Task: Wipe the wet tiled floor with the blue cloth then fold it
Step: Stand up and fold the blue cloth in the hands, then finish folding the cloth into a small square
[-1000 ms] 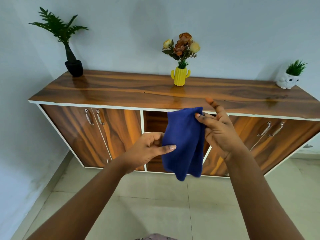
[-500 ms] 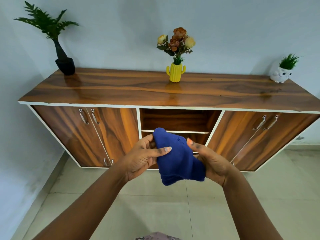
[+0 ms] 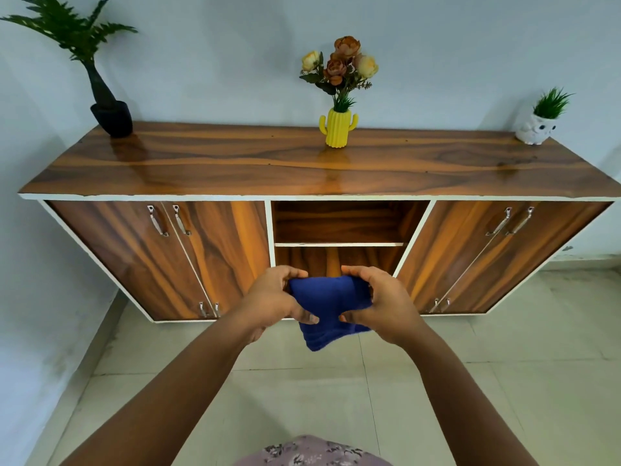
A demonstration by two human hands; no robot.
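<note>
The blue cloth (image 3: 327, 306) is folded into a small thick bundle and held in the air in front of the cabinet's open middle shelves. My left hand (image 3: 274, 302) grips its left side, thumb and fingers curled around the edge. My right hand (image 3: 383, 304) grips its right side the same way. One corner of the cloth hangs down below both hands. The pale tiled floor (image 3: 336, 398) lies beneath; I see no wet patch on it.
A long wooden cabinet (image 3: 302, 169) stands against the wall ahead, with shut doors left and right. On its top stand a black potted plant (image 3: 107, 112), a yellow cactus vase of flowers (image 3: 337, 129) and a white owl pot (image 3: 536, 129). A wall runs along the left.
The cloth hung long from my raised hands a second ago. It is now bunched shorter and held lower between both hands, which have closed in on its sides.
</note>
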